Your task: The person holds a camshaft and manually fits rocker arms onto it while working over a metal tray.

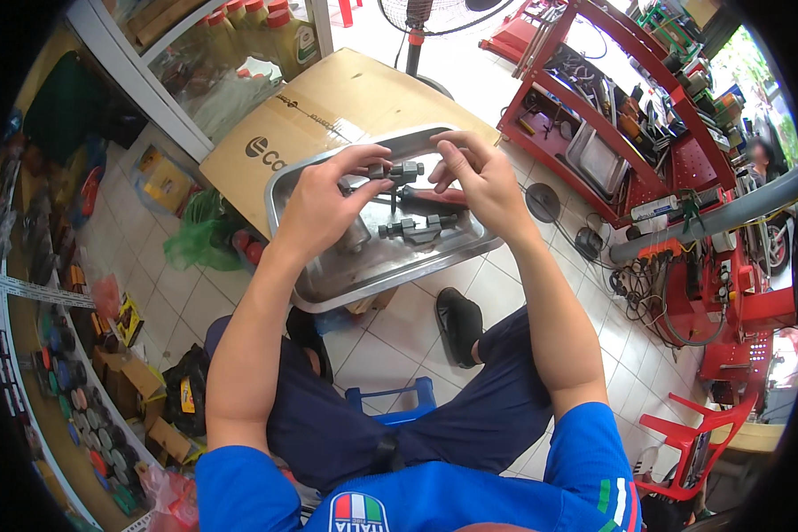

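Note:
My left hand [324,199] pinches one end of a dark metal screw tool [405,171] between thumb and fingers, above a shallow steel tray [386,291]. Just right of that tool, my right hand [483,182] is curved with its fingers apart and seems to hold nothing. Below its fingertips is a red-handled tool [430,200] with a dark shaft. A second dark metal screw tool [417,230] lies in the tray, nearer to me. Beside my left wrist is a grey metal cylinder [355,238], partly hidden by the hand.
The tray rests partly on a cardboard box [328,97]. A red tool cart [585,115] full of tools stands at the right, with a red plastic chair [696,443] nearer. Shelves [89,426] line the left. Between my feet is a blue stool [390,403].

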Demonstrator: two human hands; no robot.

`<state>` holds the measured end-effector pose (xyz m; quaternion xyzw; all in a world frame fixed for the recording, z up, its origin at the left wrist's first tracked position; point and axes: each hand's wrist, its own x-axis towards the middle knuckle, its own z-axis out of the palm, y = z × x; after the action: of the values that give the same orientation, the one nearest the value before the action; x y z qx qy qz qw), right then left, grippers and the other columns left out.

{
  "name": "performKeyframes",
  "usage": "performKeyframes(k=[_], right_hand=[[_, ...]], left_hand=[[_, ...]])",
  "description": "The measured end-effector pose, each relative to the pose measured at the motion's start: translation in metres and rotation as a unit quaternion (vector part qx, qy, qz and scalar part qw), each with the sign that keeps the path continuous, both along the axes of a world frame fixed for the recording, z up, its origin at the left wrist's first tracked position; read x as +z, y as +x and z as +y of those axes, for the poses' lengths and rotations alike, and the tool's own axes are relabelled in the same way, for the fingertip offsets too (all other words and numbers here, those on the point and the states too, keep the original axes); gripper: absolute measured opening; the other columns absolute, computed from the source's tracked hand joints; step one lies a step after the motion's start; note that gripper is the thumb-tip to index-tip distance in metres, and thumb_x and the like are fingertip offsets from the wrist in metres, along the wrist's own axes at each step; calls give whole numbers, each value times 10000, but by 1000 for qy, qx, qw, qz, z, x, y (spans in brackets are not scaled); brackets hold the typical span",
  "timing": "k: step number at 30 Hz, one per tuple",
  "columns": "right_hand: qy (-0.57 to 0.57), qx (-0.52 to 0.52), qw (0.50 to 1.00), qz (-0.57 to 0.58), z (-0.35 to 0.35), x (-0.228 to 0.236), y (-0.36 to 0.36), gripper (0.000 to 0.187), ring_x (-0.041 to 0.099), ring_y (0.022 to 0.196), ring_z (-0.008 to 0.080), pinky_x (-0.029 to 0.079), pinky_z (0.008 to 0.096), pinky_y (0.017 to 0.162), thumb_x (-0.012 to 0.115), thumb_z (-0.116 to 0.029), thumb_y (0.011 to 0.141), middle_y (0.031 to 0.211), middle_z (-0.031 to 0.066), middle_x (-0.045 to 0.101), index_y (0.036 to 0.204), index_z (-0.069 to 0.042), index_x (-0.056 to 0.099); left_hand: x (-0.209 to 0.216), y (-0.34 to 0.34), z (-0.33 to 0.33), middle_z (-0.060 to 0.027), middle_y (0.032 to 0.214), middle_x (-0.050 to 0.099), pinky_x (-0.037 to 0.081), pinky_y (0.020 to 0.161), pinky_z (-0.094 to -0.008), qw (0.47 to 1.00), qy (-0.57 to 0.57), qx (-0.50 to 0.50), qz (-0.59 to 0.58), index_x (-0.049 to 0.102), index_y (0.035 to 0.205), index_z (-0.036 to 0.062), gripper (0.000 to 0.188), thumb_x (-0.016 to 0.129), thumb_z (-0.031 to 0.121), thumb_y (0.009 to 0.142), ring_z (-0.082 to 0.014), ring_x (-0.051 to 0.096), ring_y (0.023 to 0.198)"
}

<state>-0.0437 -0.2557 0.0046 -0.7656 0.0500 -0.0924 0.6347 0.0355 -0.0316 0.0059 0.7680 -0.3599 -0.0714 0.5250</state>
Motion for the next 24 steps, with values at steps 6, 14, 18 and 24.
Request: performKeyframes(k=[6,14,18,24], right_hand=[[28,37,998,-42,12,-8,1,320,682,952,133,586,242,697,684,-187,993,998,114,706,1240,6,620],[15,10,999,-49,13,-15,6,338,659,941,123,594,264,729,698,-246,989,1042,96,689,1161,43,660],[4,4,998,57,13,-5,4,340,643,838,106,601,263,728,675,-277,1004,941,83,676,1040,61,700],[14,19,999,24,12,-3,3,329,644,821,103,620,268,735,689,-257,994,911,71,675,1019,71,700]], left_hand=[[-2,-1,2,-87,1112,752,515,976,-337,1000,-5,1,0,664,1257,65,390,761,68,880,-194,696,1081],[1,2,4,-89,1114,754,510,980,-335,1000,10,15,9,642,1277,56,424,766,65,873,-192,698,1103],[-1,0,3,-94,1118,755,512,976,-328,1000,0,-1,3,631,1284,42,429,762,62,876,-182,696,1104],[-1,2,1,-104,1131,752,518,973,-326,1000,-9,-12,23,599,1327,42,459,744,49,891,-175,694,1091]])
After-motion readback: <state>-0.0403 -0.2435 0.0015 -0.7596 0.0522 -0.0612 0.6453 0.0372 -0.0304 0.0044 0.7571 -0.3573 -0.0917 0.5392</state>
